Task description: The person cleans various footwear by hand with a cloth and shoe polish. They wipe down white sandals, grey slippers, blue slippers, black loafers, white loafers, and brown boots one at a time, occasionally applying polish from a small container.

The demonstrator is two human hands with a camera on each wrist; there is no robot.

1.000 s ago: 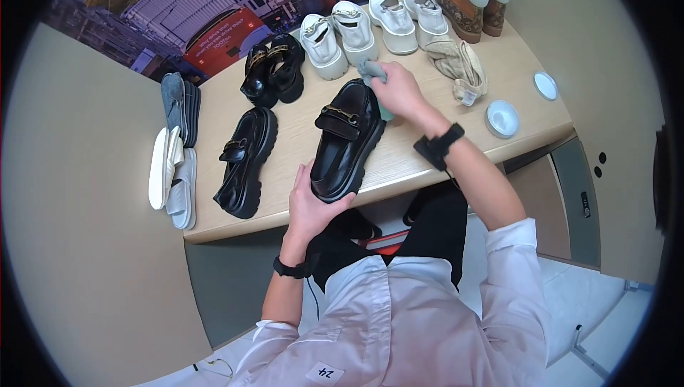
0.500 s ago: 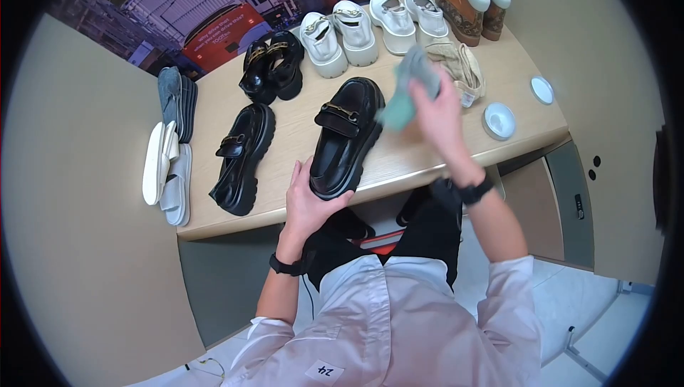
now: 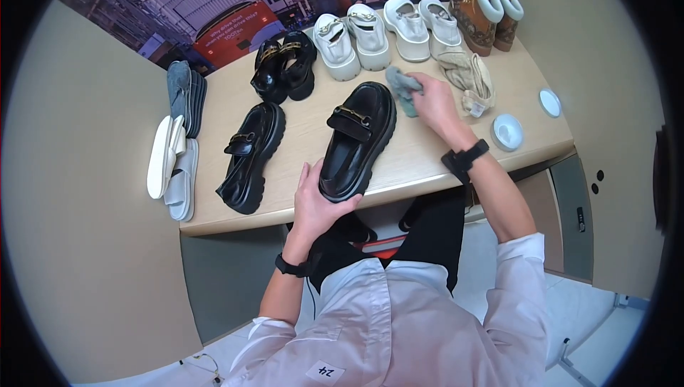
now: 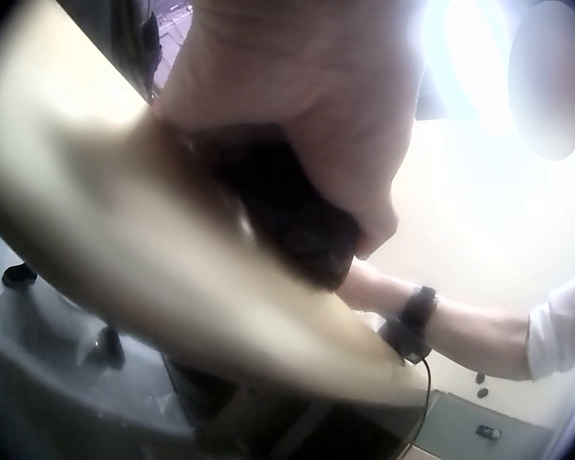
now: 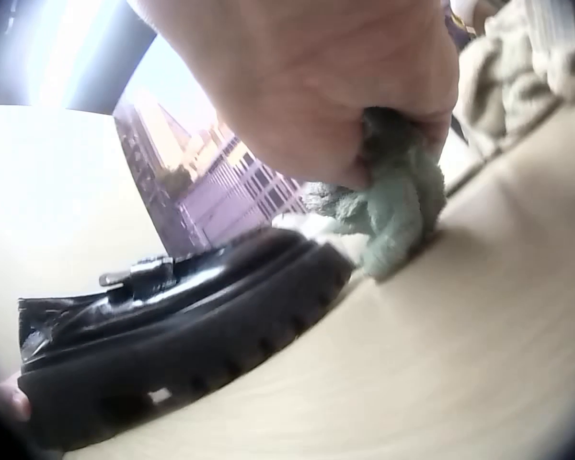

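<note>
A black chunky-soled loafer [image 3: 353, 131] with a gold bit on its strap stands on the table, its toe away from me. My left hand [image 3: 317, 205] grips it round the heel at the table's front edge; in the left wrist view the dark heel [image 4: 302, 216] shows under the palm. To the right of the toe, my right hand [image 3: 434, 106] pinches a bunched grey-green cloth [image 3: 403, 88]. In the right wrist view the cloth [image 5: 402, 216] hangs from the fingers just beyond the toe. The matching loafer [image 3: 251, 155] lies to the left.
Black shoes [image 3: 299, 66], white loafers [image 3: 336, 49], white clogs [image 3: 412, 34] and brown boots [image 3: 474, 20] line the back. At right are a beige cloth [image 3: 467, 77], an opened white tin [image 3: 507, 132] and its lid [image 3: 549, 102]. Slippers [image 3: 184, 177] stand against the left wall.
My right hand drew the cloth away from the loafer's toe to the right, showing its green side, then brought it back toward the toe. The left hand keeps its hold on the heel.
</note>
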